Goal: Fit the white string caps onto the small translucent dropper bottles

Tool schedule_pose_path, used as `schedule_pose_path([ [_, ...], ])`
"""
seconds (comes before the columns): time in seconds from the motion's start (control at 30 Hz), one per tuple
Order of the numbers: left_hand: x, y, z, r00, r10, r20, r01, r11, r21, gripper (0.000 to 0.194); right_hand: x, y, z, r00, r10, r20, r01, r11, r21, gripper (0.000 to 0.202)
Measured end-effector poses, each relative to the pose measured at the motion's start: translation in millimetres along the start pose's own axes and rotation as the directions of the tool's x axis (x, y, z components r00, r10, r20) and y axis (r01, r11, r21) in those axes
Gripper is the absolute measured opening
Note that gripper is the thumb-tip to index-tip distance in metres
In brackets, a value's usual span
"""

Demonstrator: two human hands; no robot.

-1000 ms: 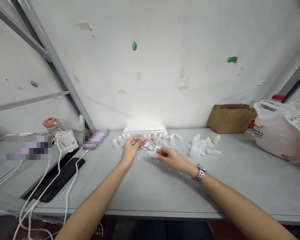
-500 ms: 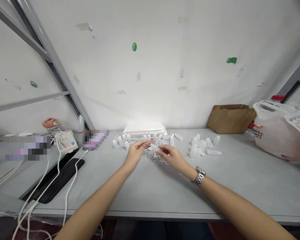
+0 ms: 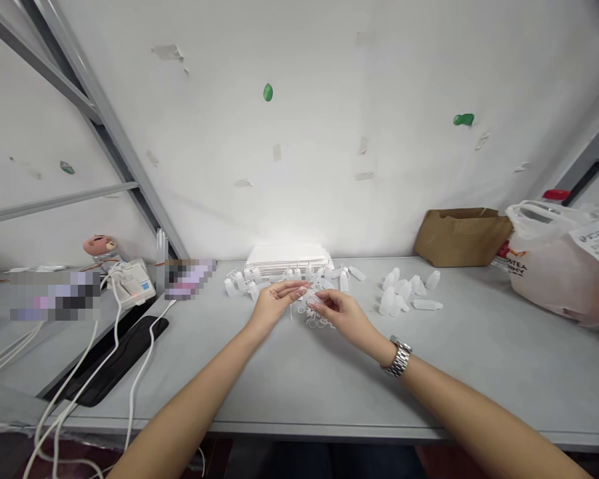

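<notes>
Between my hands is a small translucent plastic bottle (image 3: 314, 298), partly covered by fingers. My right hand (image 3: 344, 314), with a metal-band watch (image 3: 399, 356) on its wrist, has thumb and fingers closed round the bottle's body. My left hand (image 3: 274, 305) pinches at the bottle's other end; what its fingertips hold there is too small to make out. Below the fingers lie white ring-shaped pieces (image 3: 315, 324). Several capped small bottles (image 3: 239, 281) stand and lie behind and left of my hands. Another group of small bottles (image 3: 394, 296), without visible caps, lies to the right.
A stack of white boards or boxes (image 3: 289, 255) sits against the wall. At the right are a brown paper bag (image 3: 462, 236) and a white plastic bag (image 3: 554, 266). White cables (image 3: 150, 352), a power strip (image 3: 132, 283) and a black case (image 3: 122, 359) occupy the left.
The fingers of my left hand have shifted slightly at the bottle's end and extend a little further over it. My right hand keeps its grip, nearly in place.
</notes>
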State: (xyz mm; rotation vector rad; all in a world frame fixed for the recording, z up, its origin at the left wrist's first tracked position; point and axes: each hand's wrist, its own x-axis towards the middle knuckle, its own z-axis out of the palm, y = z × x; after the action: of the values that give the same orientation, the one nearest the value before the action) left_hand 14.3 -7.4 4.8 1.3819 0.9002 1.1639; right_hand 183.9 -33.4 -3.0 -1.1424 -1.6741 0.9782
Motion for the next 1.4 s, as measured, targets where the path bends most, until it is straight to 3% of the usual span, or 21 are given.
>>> schedule_pose_path([
  [0.2, 1.9, 4.1, -3.5, 0.998, 0.018, 0.058, -0.02, 0.999, 0.038, 0.03, 3.4, -0.6, -3.4, 0.976, 0.049, 0.214, -0.112, 0.95, 0.291, 0.033],
  [0.4, -1.3, 6.7, -0.8, 0.995, 0.014, 0.096, -0.013, 1.0, -0.013, 0.032, 5.8, 3.1, -3.7, 0.948, 0.071, 0.309, -0.242, 0.791, 0.561, 0.029],
  [0.77, -0.1, 3.2, -3.4, 0.999, -0.019, 0.044, 0.02, 0.999, -0.025, 0.026, 5.5, 6.4, -3.4, 0.952, 0.043, 0.304, -0.182, 0.877, 0.445, 0.027],
  [0.97, 0.9, 1.9, -3.3, 0.997, -0.034, 0.066, 0.037, 0.998, -0.048, 0.025, 3.5, 1.1, -2.5, 0.97, 0.047, 0.24, -0.142, 0.907, 0.397, 0.029],
  [1.23, 1.1, -2.5, -3.5, 0.997, -0.048, 0.066, 0.051, 0.998, -0.045, 0.025, 3.3, 4.7, 0.0, 0.94, 0.051, 0.337, -0.256, 0.759, 0.599, 0.028],
  [1.4, 0.2, -1.4, -1.5, 0.997, -0.061, 0.046, 0.065, 0.994, -0.093, 0.027, 4.0, 2.9, -1.5, 0.934, 0.023, 0.355, -0.249, 0.754, 0.607, 0.027],
])
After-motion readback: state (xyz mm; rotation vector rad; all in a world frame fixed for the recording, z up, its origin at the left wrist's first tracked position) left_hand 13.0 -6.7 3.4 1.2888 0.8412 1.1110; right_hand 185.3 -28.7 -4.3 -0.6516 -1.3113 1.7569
